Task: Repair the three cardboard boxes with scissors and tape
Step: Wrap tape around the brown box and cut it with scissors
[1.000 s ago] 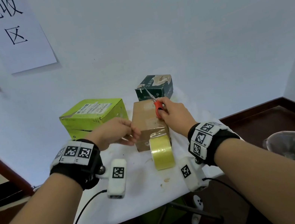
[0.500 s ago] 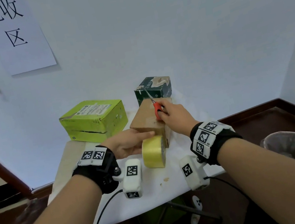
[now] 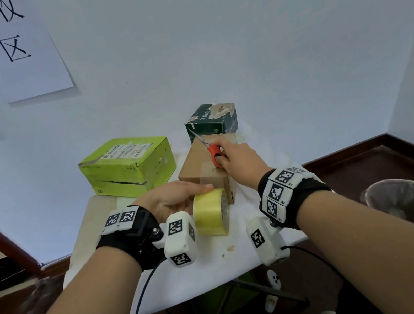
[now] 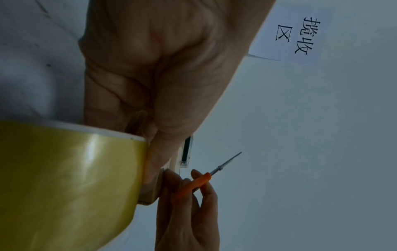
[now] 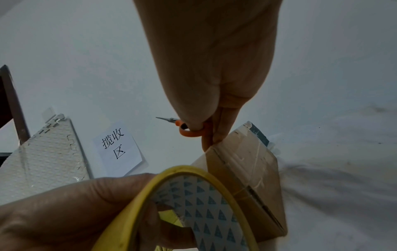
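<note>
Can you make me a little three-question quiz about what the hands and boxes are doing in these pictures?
1. True or false: the right hand holds orange-handled scissors.
2. What does the left hand grip? A) yellow tape roll B) green box C) a pen
3. Fill in: the scissors' handle is over the ____ box in the middle.

Key: 1 true; 2 A; 3 brown.

Orange scissors (image 5: 189, 130) above brown box (image 5: 247, 169)
</note>
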Available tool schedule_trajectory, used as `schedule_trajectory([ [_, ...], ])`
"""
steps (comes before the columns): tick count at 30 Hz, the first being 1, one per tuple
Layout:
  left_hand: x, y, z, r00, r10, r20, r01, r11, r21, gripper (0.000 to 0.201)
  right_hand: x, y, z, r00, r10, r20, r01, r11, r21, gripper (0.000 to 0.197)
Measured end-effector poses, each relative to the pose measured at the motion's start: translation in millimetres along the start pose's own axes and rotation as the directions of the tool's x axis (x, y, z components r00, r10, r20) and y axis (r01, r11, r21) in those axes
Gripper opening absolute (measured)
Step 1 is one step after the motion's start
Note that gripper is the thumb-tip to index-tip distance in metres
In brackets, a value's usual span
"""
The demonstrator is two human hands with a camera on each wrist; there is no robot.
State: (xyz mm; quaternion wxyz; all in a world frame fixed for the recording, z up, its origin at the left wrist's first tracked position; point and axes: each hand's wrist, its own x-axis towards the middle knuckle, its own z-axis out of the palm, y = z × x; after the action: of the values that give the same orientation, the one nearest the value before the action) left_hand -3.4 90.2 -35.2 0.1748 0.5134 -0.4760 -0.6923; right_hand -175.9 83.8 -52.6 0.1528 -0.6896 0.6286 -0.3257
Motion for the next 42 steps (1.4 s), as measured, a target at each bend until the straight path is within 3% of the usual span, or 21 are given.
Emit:
schedule_trajectory([
  [6, 5.1, -4.0, -1.5, 1.0, -0.013, -0.014, 0.013, 0.999, -0.037, 0.025, 1.5, 0.2, 1.7, 1.0, 0.002, 0.004, -0.002, 1.0, -0.015, 0.029],
  [13, 7.5, -13.0, 3.1, 0.997, 0.028, -0.072, -0.034, 0.996, -0.086, 0.012, 0.4, -1.6, 0.2, 1.0, 0.012, -0.001, -0.012, 1.0, -0.005, 0.033],
  [18, 12.5, -15.4, 9.4, 0.989, 0.068, -0.129, -0.065, 0.998, 0.022, 0.018, 1.3, -1.6, -0.8, 1.0, 0.007, -0.004, -0.007, 1.0, -0.029, 0.034],
  [26, 13.1, -12.3, 9.5, 0.988, 0.087, -0.127, -0.075, 0.993, 0.096, 0.017, 2.0, 0.7, 0.3, 1.0, 0.006, 0.006, -0.006, 0.999, -0.036, 0.032],
  [33, 16.2, -15.3, 11.1, 0.989, 0.089, -0.12, -0.062, 0.976, 0.208, 0.028, 4.2, 3.9, 1.8, 1.0, -0.005, 0.004, 0.005, 1.0, -0.018, 0.03],
  [38, 16.0, -16.5, 7.5, 0.995, 0.066, -0.08, -0.06, 0.995, 0.079, 0.009, -1.1, 3.3, -3.2, 1.0, 0.003, -0.002, -0.003, 0.999, 0.05, 0.033],
  [42, 11.8, -16.9, 10.1, 0.994, 0.083, -0.076, -0.082, 0.996, 0.019, 0.012, -2.4, 2.9, -6.1, 1.0, 0.016, 0.015, -0.017, 0.992, 0.123, 0.035],
])
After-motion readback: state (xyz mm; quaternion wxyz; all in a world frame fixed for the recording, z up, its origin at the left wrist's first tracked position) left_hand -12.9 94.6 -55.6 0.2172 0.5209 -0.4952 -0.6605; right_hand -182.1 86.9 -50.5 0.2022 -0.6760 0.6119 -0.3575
